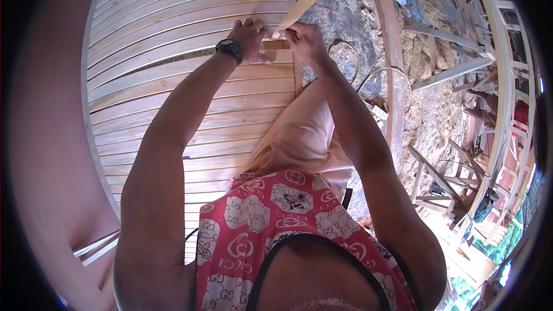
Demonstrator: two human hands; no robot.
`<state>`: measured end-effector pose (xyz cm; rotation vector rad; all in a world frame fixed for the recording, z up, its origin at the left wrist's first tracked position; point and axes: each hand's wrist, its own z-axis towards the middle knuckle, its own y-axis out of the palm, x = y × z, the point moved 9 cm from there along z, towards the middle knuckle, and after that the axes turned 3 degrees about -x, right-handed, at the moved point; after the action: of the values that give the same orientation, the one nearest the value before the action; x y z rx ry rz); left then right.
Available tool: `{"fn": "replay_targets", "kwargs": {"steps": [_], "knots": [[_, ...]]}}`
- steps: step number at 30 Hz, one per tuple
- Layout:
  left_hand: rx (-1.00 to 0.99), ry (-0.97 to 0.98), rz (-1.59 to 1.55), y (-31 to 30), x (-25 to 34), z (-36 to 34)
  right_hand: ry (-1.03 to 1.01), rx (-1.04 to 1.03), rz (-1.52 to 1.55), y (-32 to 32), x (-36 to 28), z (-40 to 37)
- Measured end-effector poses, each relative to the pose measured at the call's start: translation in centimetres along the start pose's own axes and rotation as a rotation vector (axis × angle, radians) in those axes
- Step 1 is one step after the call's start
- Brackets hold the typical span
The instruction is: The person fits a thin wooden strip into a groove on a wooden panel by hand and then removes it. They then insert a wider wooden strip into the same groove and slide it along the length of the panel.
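Note:
A slatted wooden panel [196,89] lies under my arms, its narrow slats running across it, with a dark gap between two of them. On the slats near the panel's right edge rests my left hand [252,40], a black watch on its wrist and its fingers spread. Just to its right, my right hand [304,43] is closed on a thin, flat wooden strip [300,11], which sticks out up and to the right past the panel's edge. The strip's lower end lies between my two hands, above the gap.
A long wooden beam [390,52] lies on the debris-strewn ground [429,98] at the right. Thin looped strips [375,70] lie beside it. Wooden frames [452,72] stand farther right, where part of another person shows. Large reddish-brown boards [46,109] are at the left.

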<state>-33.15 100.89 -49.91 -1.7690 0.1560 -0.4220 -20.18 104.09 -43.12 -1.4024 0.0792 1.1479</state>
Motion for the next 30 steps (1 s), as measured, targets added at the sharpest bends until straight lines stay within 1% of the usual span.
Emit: {"fn": "replay_targets", "kwargs": {"steps": [3,7,13,19,22,25,30], "knots": [[-0.039,-0.007,0.025,0.19,-0.08,0.23,0.016,0.003,0.018,-0.09,0.16,0.04],[-0.027,-0.002,0.032,0.36,0.03,0.30,0.052,0.009,0.088,-0.23,0.16,0.09],[-0.021,0.027,0.028,0.10,0.36,0.32,0.070,-0.041,0.013,0.02,0.23,0.31],[-0.034,0.041,0.039,-0.31,0.67,0.29,0.064,-0.016,0.048,-0.35,-0.21,0.46],[-0.026,0.050,0.050,-0.15,0.57,0.46,0.116,-0.067,0.042,-0.11,0.16,0.51],[-0.003,0.051,0.037,-0.04,0.41,0.47,0.102,-0.042,0.044,-0.30,-0.04,0.49],[0.025,0.063,0.061,0.01,0.33,0.49,0.104,-0.056,0.057,0.04,0.47,0.59]]}}
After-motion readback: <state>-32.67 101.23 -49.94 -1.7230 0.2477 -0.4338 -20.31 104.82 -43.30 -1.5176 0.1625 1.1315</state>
